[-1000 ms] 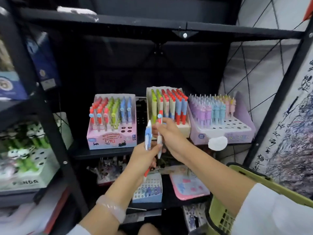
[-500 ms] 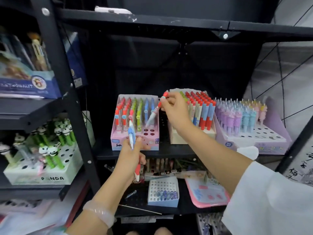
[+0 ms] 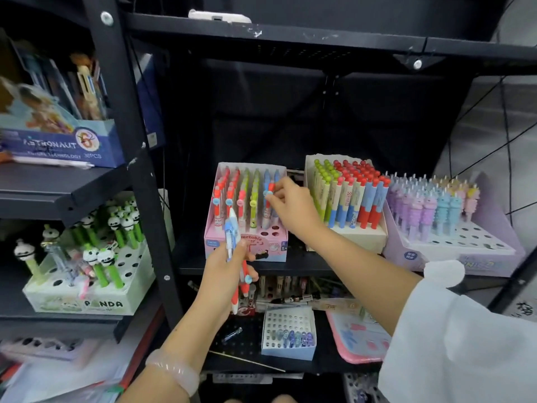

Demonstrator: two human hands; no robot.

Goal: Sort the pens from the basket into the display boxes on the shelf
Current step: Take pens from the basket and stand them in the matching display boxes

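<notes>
A pink display box (image 3: 247,248) stands on the middle shelf, with rows of red, green and blue pens and a few free holes at its front right. My right hand (image 3: 290,205) pinches the top of a pen (image 3: 268,203) with a red cap that stands in the box's right-hand rows. My left hand (image 3: 223,274) is below the box front and grips a small bunch of pens (image 3: 232,237), one blue and white, the others red. The basket is out of view.
A cream box of green, red and blue pens (image 3: 348,196) and a lilac box of pastel pens (image 3: 453,242) stand to the right. A panda pen box (image 3: 87,298) sits on the left shelf behind a black upright (image 3: 145,199). Lower shelf holds a small white box (image 3: 287,335) and pink tray (image 3: 357,338).
The view has shifted left and closer. My right hand carried its pen from above the gap between boxes down into the pink box. My left hand rose slightly with its bunch.
</notes>
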